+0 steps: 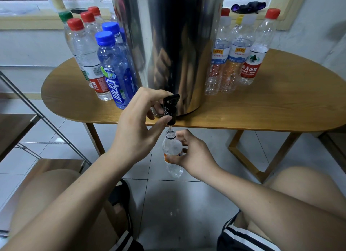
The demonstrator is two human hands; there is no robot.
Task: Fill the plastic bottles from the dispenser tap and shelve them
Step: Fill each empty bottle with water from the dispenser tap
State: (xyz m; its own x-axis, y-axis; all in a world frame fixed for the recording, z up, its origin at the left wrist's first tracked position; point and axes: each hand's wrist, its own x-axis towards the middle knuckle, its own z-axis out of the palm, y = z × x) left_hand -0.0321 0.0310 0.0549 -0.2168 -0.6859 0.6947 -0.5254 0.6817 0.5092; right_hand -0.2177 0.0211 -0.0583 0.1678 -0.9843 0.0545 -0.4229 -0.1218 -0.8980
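Note:
A tall steel dispenser (168, 45) stands on the wooden table (262, 108), its black tap (170, 108) jutting over the front edge. My left hand (138, 123) grips the tap, fingers over the lever and thumb under the spout. A thin stream of water falls into an uncapped clear bottle with an orange label (172, 153). My right hand (191, 155) holds that bottle upright just under the tap, below table height. Capped bottles stand on both sides of the dispenser: blue and red-capped ones on the left (112, 69), clear ones on the right (234, 63).
A metal rack with wooden shelves (22, 131) stands at the left. The window sill behind the table holds a dark object (247, 7). White tiled floor lies below, with my knees at the bottom corners and the table's legs (262, 157) at right.

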